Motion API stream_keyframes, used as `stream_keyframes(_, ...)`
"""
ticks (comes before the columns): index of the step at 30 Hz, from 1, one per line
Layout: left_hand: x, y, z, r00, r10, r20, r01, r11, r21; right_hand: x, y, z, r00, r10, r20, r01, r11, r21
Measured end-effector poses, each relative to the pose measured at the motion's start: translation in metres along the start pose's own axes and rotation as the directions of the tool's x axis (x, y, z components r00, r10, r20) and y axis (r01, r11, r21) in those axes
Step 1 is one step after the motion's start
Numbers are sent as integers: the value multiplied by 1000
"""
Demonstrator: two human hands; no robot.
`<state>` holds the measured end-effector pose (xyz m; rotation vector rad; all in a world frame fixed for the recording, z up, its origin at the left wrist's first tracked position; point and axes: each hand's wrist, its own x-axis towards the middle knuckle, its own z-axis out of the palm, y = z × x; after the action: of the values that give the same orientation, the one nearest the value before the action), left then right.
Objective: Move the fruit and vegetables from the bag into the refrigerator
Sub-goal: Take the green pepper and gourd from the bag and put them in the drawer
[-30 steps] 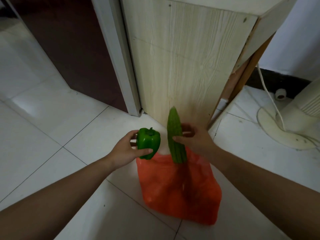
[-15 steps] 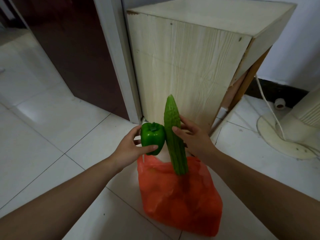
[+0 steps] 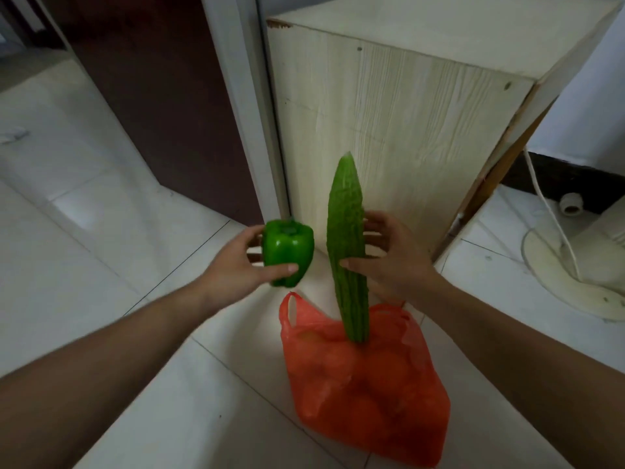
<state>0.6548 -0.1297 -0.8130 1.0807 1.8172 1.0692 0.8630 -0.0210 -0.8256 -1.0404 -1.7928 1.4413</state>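
Observation:
My left hand point(image 3: 233, 265) grips a shiny green bell pepper point(image 3: 287, 250) above the floor. My right hand point(image 3: 392, 262) holds a long bumpy green bitter gourd point(image 3: 346, 245) upright, its lower tip hanging just over the bag. The orange plastic bag point(image 3: 365, 380) lies on the white tiles below both hands, with round shapes showing dimly through it. Both vegetables are clear of the bag. No refrigerator is visible in this view.
A pale wooden cabinet point(image 3: 406, 113) stands straight ahead. A white door frame point(image 3: 250, 106) and a dark doorway point(image 3: 162, 96) lie to its left. At right a white fan base point(image 3: 575, 265) with a cord point(image 3: 548, 211) sits on the floor.
Both hands have risen with the pepper and gourd, lifting them higher above the bag. My view has tipped up, showing more of the cabinet top.

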Motion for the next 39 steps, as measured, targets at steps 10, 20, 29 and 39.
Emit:
stream_keyframes(10, -87, 181, -42, 984, -135, -119, 105, 967, -232, -65, -200, -32, 996, 81, 26, -84, 986, 142)
stream_keyframes(20, -282, 445, -76, 941, -275, -199, 216, 937, -273, -212, -464, -142, 979, 172, 113, -178, 983, 38)
stream_keyframes(29, -428, 577, -79, 894, -270, -357, 136, 924, -358, -293, -584, -190, 930, 68, 361, -95, 994, 58)
stream_keyframes(39, -579, 574, -138, 596, -385, -705, 58, 896, -441, -349, -649, -78, 712, -43, 701, 14, 999, 47)
